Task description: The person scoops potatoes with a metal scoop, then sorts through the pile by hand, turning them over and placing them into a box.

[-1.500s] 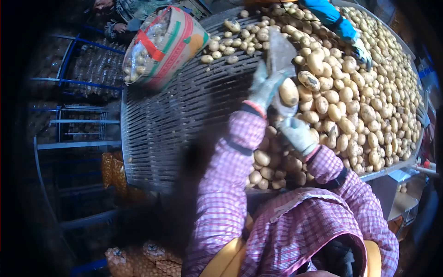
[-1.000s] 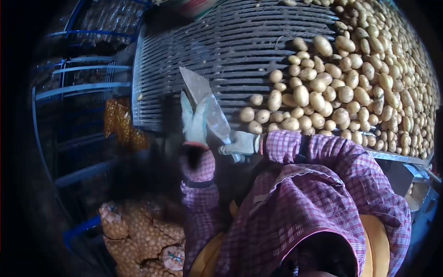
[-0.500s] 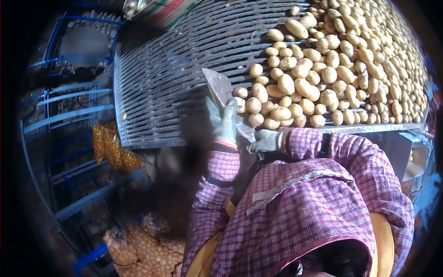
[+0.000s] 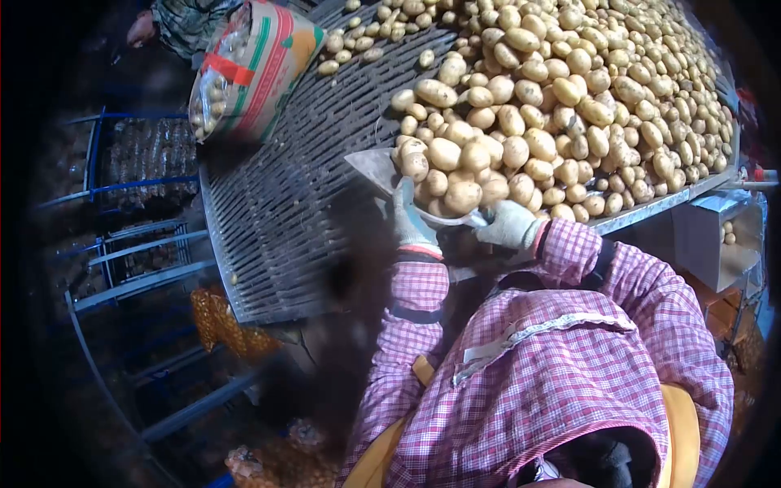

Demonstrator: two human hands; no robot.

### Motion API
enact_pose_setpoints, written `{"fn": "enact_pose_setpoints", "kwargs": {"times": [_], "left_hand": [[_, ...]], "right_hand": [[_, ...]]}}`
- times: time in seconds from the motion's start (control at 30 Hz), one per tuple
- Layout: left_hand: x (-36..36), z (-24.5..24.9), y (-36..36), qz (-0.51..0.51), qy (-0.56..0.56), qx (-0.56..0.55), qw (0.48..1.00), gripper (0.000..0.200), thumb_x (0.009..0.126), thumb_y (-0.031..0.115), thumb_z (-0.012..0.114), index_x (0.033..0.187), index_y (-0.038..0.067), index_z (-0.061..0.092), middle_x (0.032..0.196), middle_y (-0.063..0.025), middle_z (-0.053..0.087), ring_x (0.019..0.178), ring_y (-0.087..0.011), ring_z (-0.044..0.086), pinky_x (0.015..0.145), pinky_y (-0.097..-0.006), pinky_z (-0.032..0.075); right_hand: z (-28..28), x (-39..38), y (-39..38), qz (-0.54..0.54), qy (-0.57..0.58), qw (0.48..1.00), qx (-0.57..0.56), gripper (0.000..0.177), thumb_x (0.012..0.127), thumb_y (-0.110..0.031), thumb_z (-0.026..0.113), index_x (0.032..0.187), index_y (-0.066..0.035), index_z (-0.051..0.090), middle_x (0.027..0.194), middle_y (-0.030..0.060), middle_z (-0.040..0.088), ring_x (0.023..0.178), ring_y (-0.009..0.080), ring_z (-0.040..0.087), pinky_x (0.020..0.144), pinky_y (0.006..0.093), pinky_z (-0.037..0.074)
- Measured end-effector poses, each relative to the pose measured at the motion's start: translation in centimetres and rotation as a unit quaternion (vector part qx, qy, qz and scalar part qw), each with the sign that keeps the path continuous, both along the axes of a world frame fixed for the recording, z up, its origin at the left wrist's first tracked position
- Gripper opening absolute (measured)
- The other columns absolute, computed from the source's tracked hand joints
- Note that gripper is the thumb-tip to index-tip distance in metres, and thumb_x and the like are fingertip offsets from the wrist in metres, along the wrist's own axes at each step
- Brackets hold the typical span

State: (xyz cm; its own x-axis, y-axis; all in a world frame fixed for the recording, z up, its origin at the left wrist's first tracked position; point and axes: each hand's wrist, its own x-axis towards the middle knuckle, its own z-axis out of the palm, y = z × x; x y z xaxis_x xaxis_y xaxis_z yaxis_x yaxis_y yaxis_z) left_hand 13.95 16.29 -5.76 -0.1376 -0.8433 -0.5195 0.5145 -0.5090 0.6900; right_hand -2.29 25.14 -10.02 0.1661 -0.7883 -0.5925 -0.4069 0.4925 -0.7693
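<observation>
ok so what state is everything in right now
metal scoop: heaped with potatoes
left hand: gloved, gripping the scoop's side
right hand: gloved, closed on its rear end
slatted table: potato pile over its right part
printed sack: full, lying tilted at the table's far edge
orange net bag: filled, below the table

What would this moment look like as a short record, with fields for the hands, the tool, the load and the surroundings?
left hand: gloved, gripping the scoop's near side
right hand: gloved, closed on the scoop's handle end
scoop: metal, held at the table's near edge
load: potatoes heaped in the scoop
table: slatted metal surface
potato pile: covers the table's right part
printed bag: filled with potatoes, lying at the table's far left
other person's sleeve: behind the bag
net sacks: potatoes, below the table
</observation>
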Motion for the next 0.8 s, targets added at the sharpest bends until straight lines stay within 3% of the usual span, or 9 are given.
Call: {"fn": "enact_pose_setpoints", "kwargs": {"times": [0.07,0.13,0.17,0.27,0.33,0.53,0.6,0.7,0.8], "left_hand": [[-3.6,1.1,-0.6,-0.035,-0.014,-0.01,0.999,0.06,0.094,0.036,0.065,0.142,0.004,0.048,0.138,-0.0147,0.05,0.123,-0.0311,0.054,0.103,-0.0488,0.05],[-8.6,4.3,-0.5,0.003,-0.11,-0.1,0.989,0.064,0.093,0.031,0.066,0.146,0.004,0.043,0.139,-0.0155,0.051,0.122,-0.03,0.056,0.103,-0.0469,0.051],[-10.7,4.9,-1.3,0.014,-0.127,-0.163,0.978,0.067,0.092,0.013,0.066,0.152,0.014,0.038,0.146,-0.0124,0.049,0.128,-0.0301,0.053,0.103,-0.0501,0.05],[-16.6,5.1,-3.8,0.002,-0.191,-0.258,0.947,0.075,0.089,0.005,0.069,0.154,0.008,0.033,0.145,-0.0146,0.048,0.128,-0.0286,0.053,0.106,-0.0448,0.048],[-19.9,6.5,-5.7,-0.053,-0.16,-0.348,0.922,0.077,0.087,0.001,0.07,0.154,0.005,0.032,0.144,-0.0156,0.048,0.127,-0.0281,0.053,0.106,-0.0414,0.048],[-19.9,8.2,-5.8,-0.1,-0.156,-0.345,0.92,0.066,0.089,-0.001,0.067,0.148,-0.001,0.036,0.134,-0.0162,0.055,0.117,-0.0242,0.058,0.102,-0.0394,0.049],[-16.5,6.8,-6.8,-0.08,-0.189,-0.36,0.91,0.057,0.091,0.001,0.063,0.144,-0.003,0.042,0.133,-0.0156,0.056,0.118,-0.025,0.058,0.102,-0.0406,0.049],[-9.5,3.9,-7.2,-0.037,-0.243,-0.31,0.918,0.048,0.092,0.002,0.06,0.139,-0.003,0.051,0.129,-0.0147,0.062,0.114,-0.0274,0.061,0.1,-0.0423,0.05],[-4.0,3.6,-4.3,0.015,-0.27,-0.22,0.937,0.049,0.092,0.003,0.057,0.141,-0.003,0.053,0.128,-0.0156,0.064,0.112,-0.0293,0.064,0.098,-0.0439,0.052]], "right_hand": [[-0.4,-3.0,-0.5,-0.012,0.069,0.996,-0.047,0.042,0.081,-0.044,0.071,0.101,-0.008,0.077,0.082,0.0118,0.075,0.073,0.023,0.073,0.071,0.0385,0.057],[1.5,-6.3,-0.8,-0.08,-0.044,0.992,-0.087,0.044,0.082,-0.051,0.07,0.1,-0.011,0.078,0.08,0.0106,0.075,0.07,0.0211,0.072,0.067,0.0356,0.058],[1.6,-7.6,-1.7,-0.052,0.052,0.997,-0.013,0.04,0.085,-0.046,0.071,0.098,-0.009,0.077,0.079,0.009,0.075,0.066,0.018,0.071,0.064,0.0339,0.058],[3.1,-12.3,-1.4,-0.164,-0.147,0.976,0.004,0.031,0.094,-0.036,0.068,0.099,-0.006,0.071,0.069,0.0038,0.068,0.052,0.0125,0.063,0.049,0.0294,0.052],[3.6,-14.5,-1.5,-0.194,-0.172,0.965,-0.046,0.031,0.094,-0.038,0.069,0.089,-0.008,0.066,0.064,-0.0001,0.062,0.049,0.0098,0.057,0.045,0.027,0.046],[3.4,-14.9,-1.5,-0.182,-0.143,0.966,-0.115,0.033,0.095,-0.037,0.07,0.1,-0.004,0.07,0.079,-0.0027,0.067,0.071,0.0069,0.06,0.063,0.0269,0.05],[4.1,-13.6,-1.8,-0.099,-0.146,0.972,-0.156,0.05,0.088,-0.051,0.071,0.105,-0.004,0.071,0.088,0.0121,0.074,0.081,0.0198,0.071,0.076,0.0345,0.056],[5.0,-11.1,-1.0,-0.065,-0.107,0.985,-0.12,0.066,0.085,-0.062,0.068,0.119,-0.005,0.068,0.1,0.0176,0.074,0.096,0.0337,0.071,0.088,0.0421,0.054],[5.9,-10.1,-0.5,0.016,-0.232,0.971,-0.049,0.06,0.092,-0.053,0.066,0.13,-0.006,0.064,0.106,0.0135,0.074,0.097,0.0239,0.07,0.088,0.0372,0.054]]}}
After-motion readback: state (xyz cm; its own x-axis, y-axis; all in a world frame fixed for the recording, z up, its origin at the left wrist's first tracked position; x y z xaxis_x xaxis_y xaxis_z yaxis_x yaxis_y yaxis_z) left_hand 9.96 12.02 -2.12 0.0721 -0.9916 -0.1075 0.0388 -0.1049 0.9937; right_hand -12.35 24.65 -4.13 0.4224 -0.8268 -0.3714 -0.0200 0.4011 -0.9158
